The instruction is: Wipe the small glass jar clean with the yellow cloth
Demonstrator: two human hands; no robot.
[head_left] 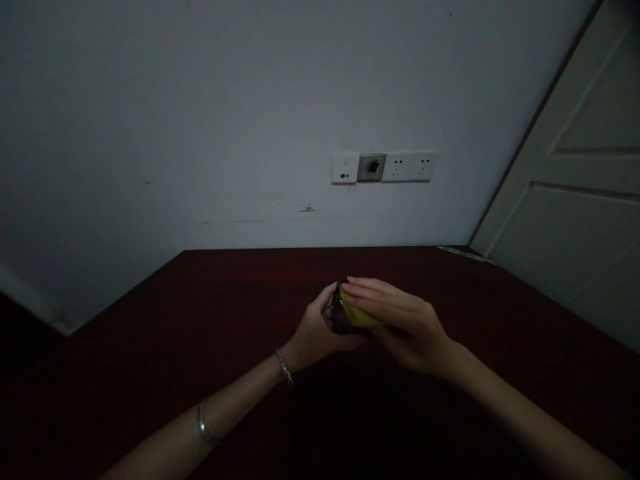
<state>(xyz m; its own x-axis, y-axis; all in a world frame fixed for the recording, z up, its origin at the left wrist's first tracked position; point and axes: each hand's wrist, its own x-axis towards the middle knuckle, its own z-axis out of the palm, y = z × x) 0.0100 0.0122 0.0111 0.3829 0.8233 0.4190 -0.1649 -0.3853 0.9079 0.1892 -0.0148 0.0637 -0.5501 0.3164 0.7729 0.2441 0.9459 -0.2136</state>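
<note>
Both my hands meet over the middle of a dark red table [200, 320]. My left hand [313, 333] is wrapped around a small dark jar-like object [340, 317], gripping it from the left. My right hand [400, 320] lies over its yellow top [356, 313], fingers pressed together and pointing left. The dim light hides most of the object, and I cannot make out what it is. Two bracelets sit on my left wrist and forearm.
A pale wall rises behind the table with a row of white sockets and a grey switch [384, 167]. A white panelled door [580, 220] stands at the right. A thin light strip [465, 253] lies at the table's far right corner.
</note>
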